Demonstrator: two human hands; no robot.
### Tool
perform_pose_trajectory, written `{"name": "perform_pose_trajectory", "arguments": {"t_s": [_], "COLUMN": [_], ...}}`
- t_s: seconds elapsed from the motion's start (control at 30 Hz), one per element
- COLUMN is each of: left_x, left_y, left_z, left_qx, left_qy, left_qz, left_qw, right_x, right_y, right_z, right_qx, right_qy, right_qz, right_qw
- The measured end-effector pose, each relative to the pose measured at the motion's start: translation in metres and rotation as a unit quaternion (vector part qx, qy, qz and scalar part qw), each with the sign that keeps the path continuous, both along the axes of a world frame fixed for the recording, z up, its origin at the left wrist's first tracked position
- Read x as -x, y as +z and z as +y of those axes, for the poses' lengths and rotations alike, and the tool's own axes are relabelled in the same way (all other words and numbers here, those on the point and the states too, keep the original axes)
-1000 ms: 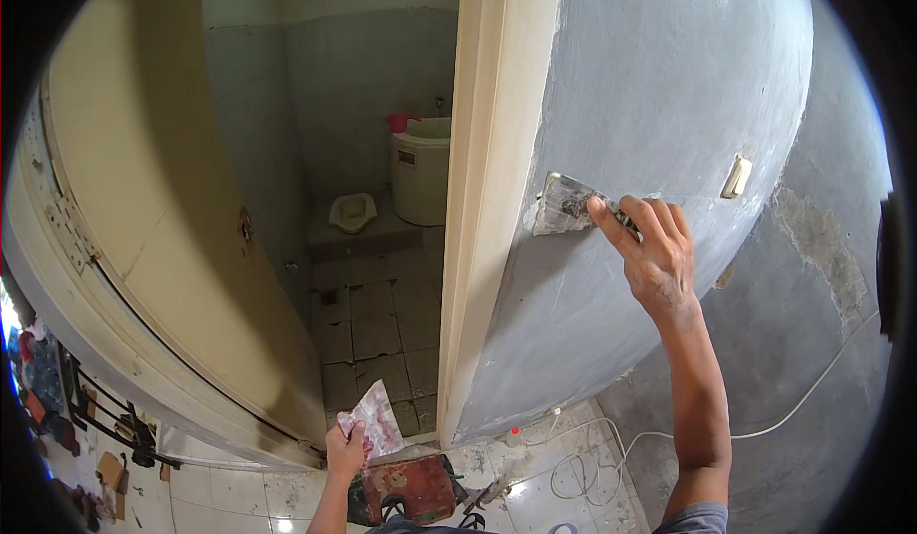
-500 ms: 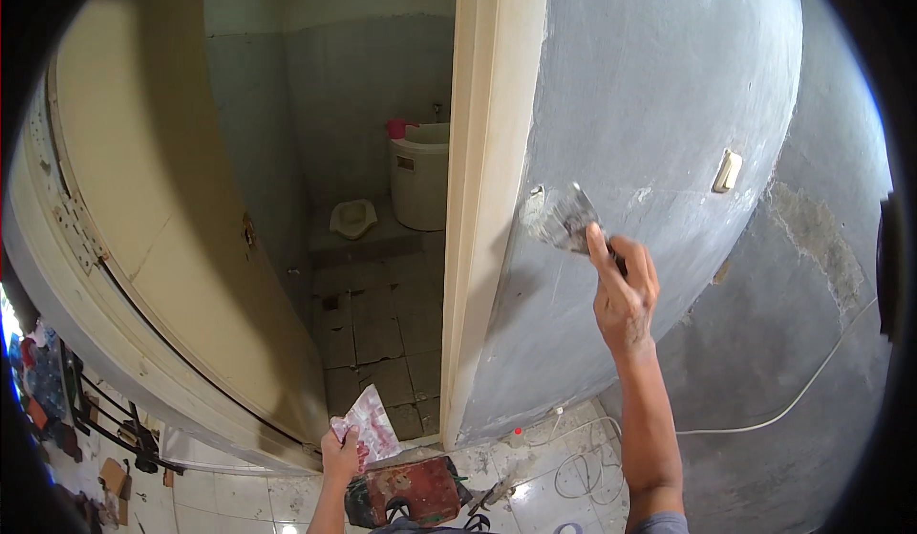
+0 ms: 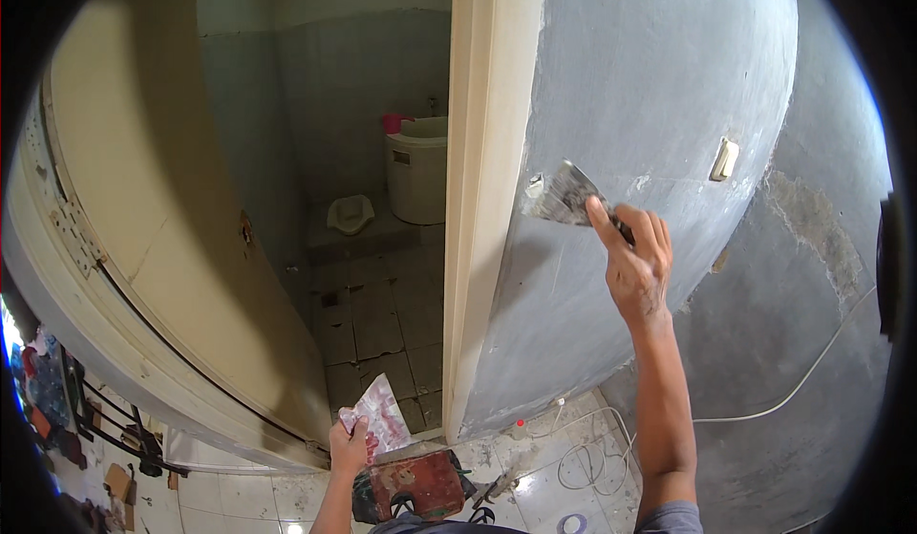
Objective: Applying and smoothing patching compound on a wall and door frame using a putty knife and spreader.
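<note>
A putty knife (image 3: 565, 196) with a smeared, wide metal blade is gripped in my right hand (image 3: 638, 265), fingers closed round its handle. The blade lies at the grey wall (image 3: 650, 75), its left corner beside a small whitish patch (image 3: 534, 187) near the door frame (image 3: 476, 171). Whether the blade presses on the wall I cannot tell. Low in the doorway, my left hand (image 3: 350, 446) is closed on the edge of a creased white-and-red plastic packet (image 3: 384, 414). Its contents are hidden.
A cream door (image 3: 162, 152) stands open at left. Beyond it are a squat toilet (image 3: 351, 214) and a round water tub (image 3: 417, 181). A worn red box-like thing (image 3: 415, 486) sits by my feet. A white cable (image 3: 583, 467) coils on the floor; a light switch (image 3: 725, 160) is on the wall.
My right hand has moved up and slightly right, and the putty knife has risen with it, its blade tilted differently. The left hand with the packet has shifted slightly right in view.
</note>
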State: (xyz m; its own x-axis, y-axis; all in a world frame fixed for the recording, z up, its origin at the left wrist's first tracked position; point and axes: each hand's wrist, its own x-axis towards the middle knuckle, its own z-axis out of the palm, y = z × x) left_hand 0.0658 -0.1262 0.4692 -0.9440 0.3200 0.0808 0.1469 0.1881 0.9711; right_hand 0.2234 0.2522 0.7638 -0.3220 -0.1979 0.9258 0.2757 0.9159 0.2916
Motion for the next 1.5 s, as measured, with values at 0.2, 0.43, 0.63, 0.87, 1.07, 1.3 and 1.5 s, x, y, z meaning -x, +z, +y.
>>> {"name": "perform_pose_trajectory", "arguments": {"t_s": [0.2,0.43,0.63,0.87,1.07,1.3,1.5], "left_x": [0.000,-0.011,-0.011,-0.017,-0.011,-0.003,-0.003], "left_y": [0.009,0.011,0.000,0.007,0.005,-0.001,0.019], "left_z": [0.011,0.007,0.009,0.014,0.013,0.007,0.012], "left_qx": [-0.022,-0.019,-0.050,-0.045,-0.085,-0.034,-0.106], "left_qy": [-0.010,-0.006,-0.008,-0.008,-0.017,-0.025,-0.033], "left_qz": [0.005,-0.018,-0.015,-0.046,-0.052,-0.036,-0.112], "left_qw": [1.000,1.000,0.999,0.998,0.995,0.998,0.987], "right_x": [0.009,0.002,-0.002,0.002,0.000,0.013,0.000], "right_y": [0.024,0.027,0.037,0.025,-0.003,-0.012,-0.069], "right_z": [0.014,0.021,0.030,0.006,0.019,-0.016,-0.026], "right_qx": [-0.054,-0.067,-0.064,-0.023,0.015,0.089,0.159], "right_qy": [0.001,0.023,-0.009,0.007,0.008,0.020,-0.030], "right_qz": [-0.060,-0.042,-0.066,-0.035,-0.021,0.032,0.014], "right_qw": [0.997,0.997,0.996,0.999,1.000,0.995,0.987]}}
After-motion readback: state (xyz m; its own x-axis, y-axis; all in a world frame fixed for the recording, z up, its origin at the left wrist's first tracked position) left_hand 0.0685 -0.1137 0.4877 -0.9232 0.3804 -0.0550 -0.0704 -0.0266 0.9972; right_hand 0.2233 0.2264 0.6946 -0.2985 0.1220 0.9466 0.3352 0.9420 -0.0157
